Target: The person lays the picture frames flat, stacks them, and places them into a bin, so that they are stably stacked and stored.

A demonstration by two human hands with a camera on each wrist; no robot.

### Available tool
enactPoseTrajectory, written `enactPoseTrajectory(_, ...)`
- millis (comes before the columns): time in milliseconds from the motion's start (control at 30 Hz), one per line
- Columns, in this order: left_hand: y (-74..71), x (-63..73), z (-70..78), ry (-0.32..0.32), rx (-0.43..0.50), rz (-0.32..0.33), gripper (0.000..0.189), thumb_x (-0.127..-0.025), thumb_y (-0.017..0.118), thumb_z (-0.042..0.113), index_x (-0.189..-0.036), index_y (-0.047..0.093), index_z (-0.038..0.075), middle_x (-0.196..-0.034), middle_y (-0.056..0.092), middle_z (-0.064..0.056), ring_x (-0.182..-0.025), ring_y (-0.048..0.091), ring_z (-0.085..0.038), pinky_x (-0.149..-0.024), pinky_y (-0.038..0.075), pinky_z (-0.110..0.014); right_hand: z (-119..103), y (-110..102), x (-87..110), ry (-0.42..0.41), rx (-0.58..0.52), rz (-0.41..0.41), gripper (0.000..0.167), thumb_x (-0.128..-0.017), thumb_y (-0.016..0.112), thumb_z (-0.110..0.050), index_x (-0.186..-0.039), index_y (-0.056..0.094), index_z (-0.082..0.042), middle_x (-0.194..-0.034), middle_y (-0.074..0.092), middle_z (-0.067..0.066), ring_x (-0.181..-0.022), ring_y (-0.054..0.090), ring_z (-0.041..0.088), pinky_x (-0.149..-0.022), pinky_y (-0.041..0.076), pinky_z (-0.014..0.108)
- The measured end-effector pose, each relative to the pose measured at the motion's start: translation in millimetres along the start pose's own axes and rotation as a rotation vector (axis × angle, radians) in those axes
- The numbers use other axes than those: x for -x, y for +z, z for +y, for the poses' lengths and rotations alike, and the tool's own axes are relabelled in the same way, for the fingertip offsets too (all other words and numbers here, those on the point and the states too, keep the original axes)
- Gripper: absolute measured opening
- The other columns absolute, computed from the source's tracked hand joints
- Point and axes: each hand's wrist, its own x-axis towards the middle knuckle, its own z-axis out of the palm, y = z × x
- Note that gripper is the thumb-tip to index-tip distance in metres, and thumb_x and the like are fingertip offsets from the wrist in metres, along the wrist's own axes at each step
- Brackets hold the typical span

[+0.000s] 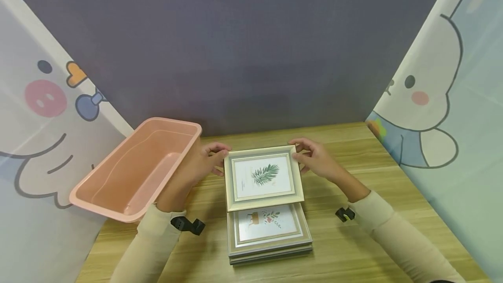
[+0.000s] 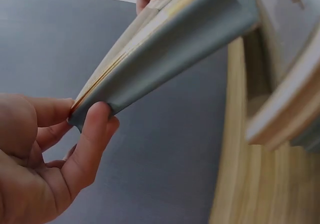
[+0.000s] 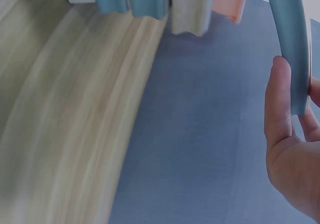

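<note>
Both hands hold a picture frame with a pale cream and grey border and a green leaf print. My left hand pinches its far left corner between thumb and fingers; the left wrist view shows that grip on the frame's grey edge. At the far right corner my right hand pinches it too, thumb on top. The held frame is raised and tilted over a stack of picture frames, covering the stack's far part. The stack's top frame shows a small brown and red floral print.
A pink plastic tub stands on the left of the wooden table, close beside the left forearm. A dark grey panel rises behind the table, with cartoon-printed sheets on both sides.
</note>
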Motion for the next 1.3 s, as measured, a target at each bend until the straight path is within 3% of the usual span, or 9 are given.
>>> enactPoseTrajectory(233, 7.3, 7.8, -19.6, -0.066, 0.069, -0.052, 0.028, -0.105, 0.054, 0.01, -0.127, 0.06, -0.005, -0.1, 0.061, -0.014, -0.073, 0.068, -0.02, -0.065, 0.063, -0.041, 7, 8, 6.4, 0.098, 0.01, -0.077, 0.041, -0.101, 0.065, -0.017, -0.14, 0.055, -0.01, -0.109, 0.058, 0.018, -0.073, 0.066, 0.024, -0.062, 0.062, 0.047)
enactPoseTrajectory(467, 11.6, 15.0, -34.5, -0.13, 0.09, -0.071, 0.025, -0.105, 0.053, 0.01, -0.124, 0.062, -0.002, -0.101, 0.06, -0.013, -0.072, 0.07, -0.022, -0.066, 0.063, -0.042, 10, 13, 11.4, 0.133, 0.024, -0.148, 0.042, -0.1, 0.065, -0.017, -0.139, 0.054, -0.006, -0.106, 0.059, 0.019, -0.066, 0.065, 0.025, -0.063, 0.062, 0.05)
enactPoseTrajectory(800, 17.0, 26.8, -47.3, -0.15, 0.086, -0.092, 0.024, -0.104, 0.054, 0.01, -0.123, 0.063, -0.002, -0.102, 0.058, -0.014, -0.069, 0.069, -0.021, -0.064, 0.063, -0.038, 14, 18, 18.1, 0.18, 0.006, -0.216, 0.044, -0.101, 0.065, -0.02, -0.14, 0.052, -0.004, -0.103, 0.056, 0.016, -0.065, 0.064, 0.022, -0.061, 0.062, 0.046)
enactPoseTrajectory(1033, 18.9, 31.8, -52.2, -0.142, 0.085, -0.142, 0.025, -0.105, 0.054, 0.011, -0.123, 0.063, -0.003, -0.1, 0.057, -0.014, -0.07, 0.071, -0.021, -0.07, 0.063, -0.048, 18, 21, 23.8, 0.209, -0.005, -0.245, 0.043, -0.101, 0.064, -0.022, -0.14, 0.053, -0.006, -0.106, 0.055, 0.016, -0.068, 0.064, 0.022, -0.065, 0.061, 0.054)
enactPoseTrajectory(1133, 20.0, 33.0, -53.8, -0.146, 0.081, -0.148, 0.024, -0.105, 0.055, 0.012, -0.123, 0.063, -0.003, -0.1, 0.057, -0.014, -0.07, 0.071, -0.022, -0.07, 0.063, -0.047, 20, 22, 25.6, 0.232, -0.013, -0.251, 0.044, -0.102, 0.064, -0.024, -0.141, 0.053, -0.008, -0.108, 0.053, 0.016, -0.067, 0.064, 0.022, -0.067, 0.06, 0.058)
enactPoseTrajectory(1300, 20.3, 35.4, -53.2, -0.151, 0.062, -0.161, 0.026, -0.104, 0.058, 0.014, -0.122, 0.064, -0.002, -0.102, 0.059, -0.015, -0.07, 0.073, -0.022, -0.069, 0.063, -0.045, 23, 22, 27.9, 0.257, -0.028, -0.261, 0.048, -0.101, 0.065, -0.025, -0.143, 0.05, -0.005, -0.11, 0.051, 0.017, -0.067, 0.063, 0.022, -0.064, 0.061, 0.053)
